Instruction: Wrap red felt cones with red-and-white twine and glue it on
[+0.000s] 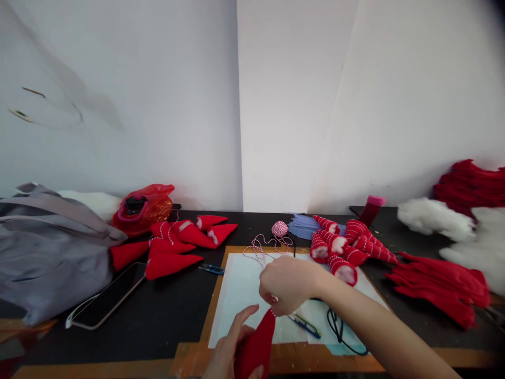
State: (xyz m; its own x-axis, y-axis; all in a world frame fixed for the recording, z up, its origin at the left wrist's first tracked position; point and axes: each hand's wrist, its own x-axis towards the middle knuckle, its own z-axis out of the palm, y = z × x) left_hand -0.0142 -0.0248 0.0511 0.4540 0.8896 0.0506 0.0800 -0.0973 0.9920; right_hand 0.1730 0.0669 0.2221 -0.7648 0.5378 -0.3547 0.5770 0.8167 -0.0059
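Note:
Near the front edge of the table, my left hand (236,345) holds a red felt cone (258,345), tip up, with the thumb and index finger partly raised. My right hand (290,284) is closed just above the tip, pinching the red-and-white twine (273,312) there. Behind my right hand, loops of the same twine lead to a twine ball (280,229). Under my hands lies white paper (232,289) on a brown board. Blue-handled thread snips (305,325) rest on the paper, partly behind my right hand.
Plain red cones (173,266), a phone (110,297), a grey bag (51,252) and more snips (212,269) lie left. Twine-wrapped cones (343,273), red fabric pieces (442,287), white stuffing (434,218) and a black cable (335,329) are right.

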